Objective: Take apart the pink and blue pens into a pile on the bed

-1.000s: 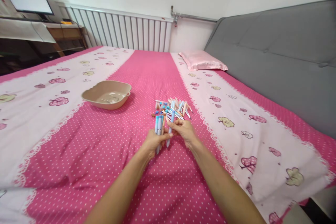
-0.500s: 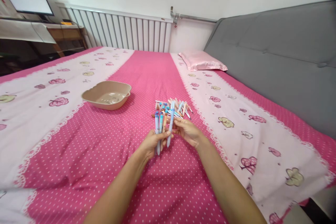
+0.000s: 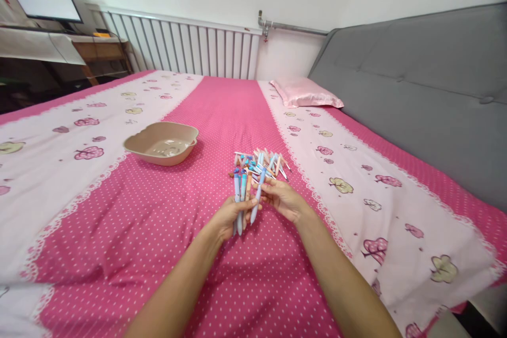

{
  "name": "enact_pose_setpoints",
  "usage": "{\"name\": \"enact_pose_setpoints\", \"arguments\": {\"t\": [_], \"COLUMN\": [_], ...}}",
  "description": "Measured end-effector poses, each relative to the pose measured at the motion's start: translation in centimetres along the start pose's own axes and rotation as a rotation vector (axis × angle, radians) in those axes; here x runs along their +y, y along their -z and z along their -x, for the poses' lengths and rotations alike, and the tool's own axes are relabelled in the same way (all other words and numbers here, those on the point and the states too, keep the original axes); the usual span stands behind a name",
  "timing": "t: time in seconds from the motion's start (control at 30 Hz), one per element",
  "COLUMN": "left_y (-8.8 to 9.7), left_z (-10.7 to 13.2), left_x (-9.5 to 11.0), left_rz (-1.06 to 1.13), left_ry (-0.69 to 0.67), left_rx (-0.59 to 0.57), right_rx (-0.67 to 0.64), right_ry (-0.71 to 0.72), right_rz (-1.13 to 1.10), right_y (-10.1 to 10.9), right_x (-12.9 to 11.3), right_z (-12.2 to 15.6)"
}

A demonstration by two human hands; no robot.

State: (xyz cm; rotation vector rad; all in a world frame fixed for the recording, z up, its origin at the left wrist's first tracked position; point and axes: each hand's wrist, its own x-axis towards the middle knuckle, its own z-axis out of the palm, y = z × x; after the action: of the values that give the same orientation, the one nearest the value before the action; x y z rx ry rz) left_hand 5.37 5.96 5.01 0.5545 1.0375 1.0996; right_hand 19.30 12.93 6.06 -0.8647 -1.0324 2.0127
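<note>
Closed around a small bunch of pens (image 3: 240,195), the left hand (image 3: 227,220) holds them upright just below the frame's centre, while the right hand (image 3: 284,199) pinches one light-blue pen (image 3: 257,198) between thumb and fingertips right beside the bunch. Compared with half a second ago that pen sits a little lower, and both hands have barely shifted. Just above them a loose pile of pens (image 3: 266,162) lies on the pink dotted bedsheet (image 3: 222,116), with a beige bowl (image 3: 158,158) well apart at centre left.
</note>
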Motion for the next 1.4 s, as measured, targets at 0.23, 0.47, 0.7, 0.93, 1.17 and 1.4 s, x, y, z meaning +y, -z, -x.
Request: {"name": "enact_pose_setpoints", "arguments": {"t": [0.23, 0.47, 0.7, 0.93, 1.17, 1.4], "left_y": [-0.2, -0.6, -0.1, -0.3, 0.0, -0.3], "left_z": [0.1, 0.6, 0.1, 0.3, -0.1, 0.4], "left_x": [0.2, 0.4, 0.0, 0.1, -0.3, -0.4], "left_rz": [-0.043, -0.04, -0.003, -0.029, -0.029, -0.158], "left_ry": [-0.003, -0.002, 0.034, 0.04, -0.017, 0.014], "left_rx": [0.025, 0.063, 0.004, 0.048, -0.008, -0.047], "right_rx": [0.004, 0.058, 0.143, 0.087, 0.037, 0.481], "right_ry": [-0.026, 0.024, 0.003, -0.072, -0.069, 0.139], "right_rz": [-0.031, 0.058, -0.177, -0.191, -0.016, -0.231], "right_y": [-0.7, -0.5, 0.8, 0.8, -0.7, 2.9], "right_x": [0.2, 1.0, -0.5, -0.9, 0.7, -2.0], "right_z": [0.2, -0.1, -0.5, -0.2, -0.1, -1.0]}}
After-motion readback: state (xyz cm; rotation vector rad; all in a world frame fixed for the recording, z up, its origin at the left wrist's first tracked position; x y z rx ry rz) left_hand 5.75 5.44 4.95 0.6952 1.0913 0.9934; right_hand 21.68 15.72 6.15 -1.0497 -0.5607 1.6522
